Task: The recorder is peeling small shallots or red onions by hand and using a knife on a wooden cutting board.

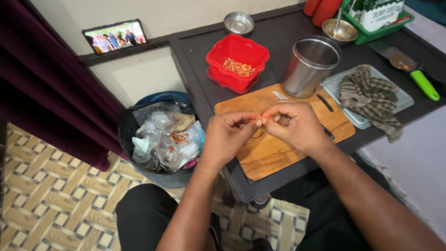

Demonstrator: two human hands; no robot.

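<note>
Hands meet above the near edge of a wooden cutting board (278, 153): the left hand (227, 135) and right hand (295, 125) press their fingertips together, pinching a small pale piece (261, 121) too small to identify. Left of them stands a dark waste bin (162, 139) full of plastic wrappers. Farther off sit a red container (237, 62) of reddish bits and, to its right, a steel canister (310, 65) and a checked cloth (369, 95) on a tray.

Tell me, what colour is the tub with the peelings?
Red tub, seen clearly in the head view.
</note>
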